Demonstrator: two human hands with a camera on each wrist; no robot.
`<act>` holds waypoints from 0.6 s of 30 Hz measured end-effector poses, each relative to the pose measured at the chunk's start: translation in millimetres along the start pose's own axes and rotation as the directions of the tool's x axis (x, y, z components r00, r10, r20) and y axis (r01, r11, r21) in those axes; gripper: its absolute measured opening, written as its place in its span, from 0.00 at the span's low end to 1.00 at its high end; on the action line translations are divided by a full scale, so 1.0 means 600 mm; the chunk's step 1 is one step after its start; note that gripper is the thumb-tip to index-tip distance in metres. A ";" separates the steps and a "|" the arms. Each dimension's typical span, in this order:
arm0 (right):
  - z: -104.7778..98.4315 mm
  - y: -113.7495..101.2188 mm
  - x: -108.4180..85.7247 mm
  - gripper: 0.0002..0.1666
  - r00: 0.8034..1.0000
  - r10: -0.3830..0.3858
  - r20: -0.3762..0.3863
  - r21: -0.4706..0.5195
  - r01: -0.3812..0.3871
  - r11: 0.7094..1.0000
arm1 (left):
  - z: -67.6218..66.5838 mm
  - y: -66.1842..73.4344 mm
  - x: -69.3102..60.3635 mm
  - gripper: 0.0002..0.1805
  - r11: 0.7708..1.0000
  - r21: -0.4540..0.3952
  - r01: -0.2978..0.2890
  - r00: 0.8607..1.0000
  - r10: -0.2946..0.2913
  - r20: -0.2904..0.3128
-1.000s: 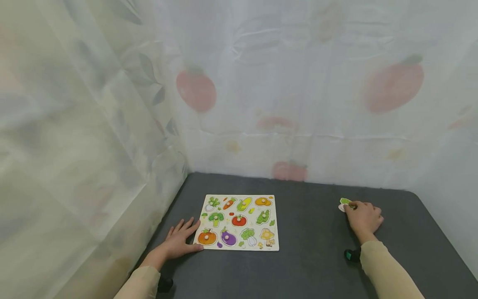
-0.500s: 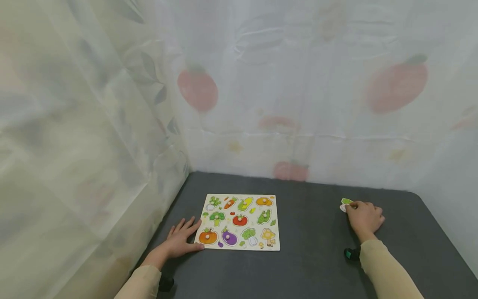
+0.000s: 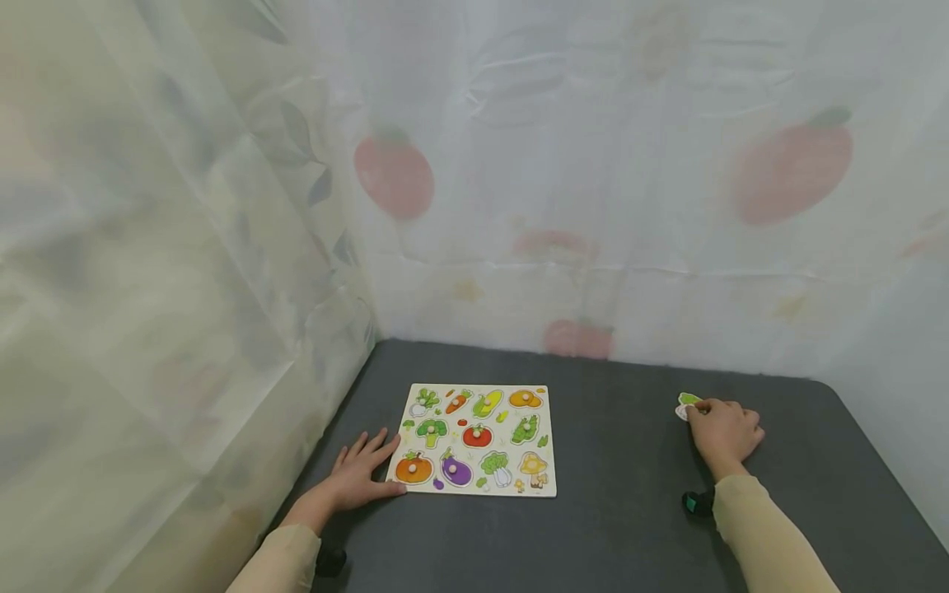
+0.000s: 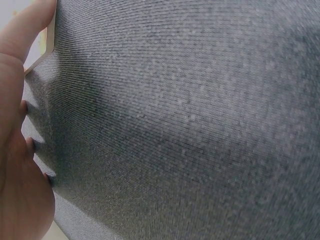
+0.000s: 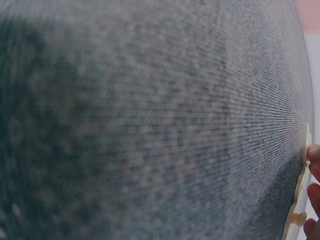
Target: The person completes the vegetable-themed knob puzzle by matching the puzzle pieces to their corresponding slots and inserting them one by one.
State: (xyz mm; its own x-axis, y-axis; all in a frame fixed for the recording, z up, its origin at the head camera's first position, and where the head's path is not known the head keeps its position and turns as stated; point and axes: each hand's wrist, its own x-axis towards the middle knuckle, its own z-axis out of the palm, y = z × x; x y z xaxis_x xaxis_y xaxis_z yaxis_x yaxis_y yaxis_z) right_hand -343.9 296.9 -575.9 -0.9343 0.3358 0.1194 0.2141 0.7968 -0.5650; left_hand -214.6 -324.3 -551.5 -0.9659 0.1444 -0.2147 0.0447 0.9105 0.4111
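Note:
A white wooden knob puzzle board (image 3: 511,449) with printed vegetables lies flat on the dark table. Along its left edge rests my left hand (image 3: 354,476), fingers spread and thumb at the near-left corner. The left wrist view shows the thumb (image 4: 25,30) over that corner. Far to the right, my right hand (image 3: 722,434) pinches a green-and-whitish puzzle piece (image 3: 688,399) with curled fingers, covering part of it. Edge-on in the right wrist view, the piece (image 5: 296,210) has a small wooden knob (image 5: 298,218) beside the fingertips. Which vegetable it depicts is hard to tell.
The grey-black table (image 3: 615,511) has a ribbed cloth-like surface. A curtain with printed strawberries (image 3: 578,272) hangs behind it, and a pale leaf-patterned curtain (image 3: 185,329) stands close on the left. Dark wrist devices (image 3: 698,504) sit at both sleeves.
The head view has shifted very slightly. Both hands, the board and the puzzle piece stay where they were.

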 end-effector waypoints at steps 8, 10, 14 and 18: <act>0.000 0.000 0.004 0.24 1.000 -0.012 -0.004 -0.011 0.012 1.000 | 0.000 0.003 0.001 0.55 1.000 -0.001 0.008 1.000 -0.008 0.007; 0.001 -0.003 0.004 0.24 1.000 -0.020 -0.003 -0.012 0.020 1.000 | -0.001 0.003 0.000 0.55 1.000 -0.002 0.006 1.000 -0.006 0.007; 0.005 -0.016 0.001 0.24 0.998 -0.066 -0.002 0.002 0.066 0.998 | 0.000 0.001 0.001 0.55 1.000 0.006 0.008 1.000 -0.008 0.009; 0.013 -0.038 -0.007 0.22 0.988 -0.156 -0.017 0.040 0.157 0.987 | 0.002 -0.003 0.004 0.55 1.000 0.008 0.010 1.000 -0.010 0.010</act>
State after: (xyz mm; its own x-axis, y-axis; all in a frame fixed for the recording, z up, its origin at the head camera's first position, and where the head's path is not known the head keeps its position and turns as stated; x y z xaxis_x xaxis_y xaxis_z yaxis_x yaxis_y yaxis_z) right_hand -347.3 273.1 -569.9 -0.9514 0.2155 0.2202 0.0532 0.8188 -0.5716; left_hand -216.9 -325.3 -553.9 -0.9638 0.1394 -0.2273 0.0376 0.9150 0.4018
